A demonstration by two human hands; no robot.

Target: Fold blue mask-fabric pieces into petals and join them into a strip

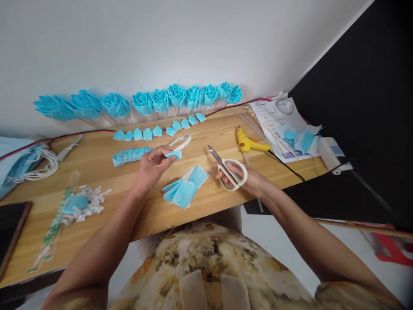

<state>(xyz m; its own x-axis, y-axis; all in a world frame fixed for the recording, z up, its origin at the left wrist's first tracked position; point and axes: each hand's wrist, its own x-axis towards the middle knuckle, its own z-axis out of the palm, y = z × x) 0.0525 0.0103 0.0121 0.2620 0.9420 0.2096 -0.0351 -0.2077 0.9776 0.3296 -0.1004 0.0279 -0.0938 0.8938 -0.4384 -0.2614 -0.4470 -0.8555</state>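
Observation:
My left hand (154, 164) is raised over the wooden table (97, 172) and pinches a small folded blue paper piece (174, 155) at its fingertips. Just beyond that piece lies a white tape roll (181, 142). My right hand (247, 176) grips white-handled scissors (227, 170), whose blades are together and point up and to the left. Between my hands lies a fan of blue paper squares (185, 187).
Blue paper roses on sticks (180, 97) lean on the wall. Two rows of folded blue pieces (151, 132) lie before them. A yellow glue gun (250, 144), printed sheets with blue scraps (290, 129), white offcuts (87, 202) and a plastic sleeve (56, 219) lie around.

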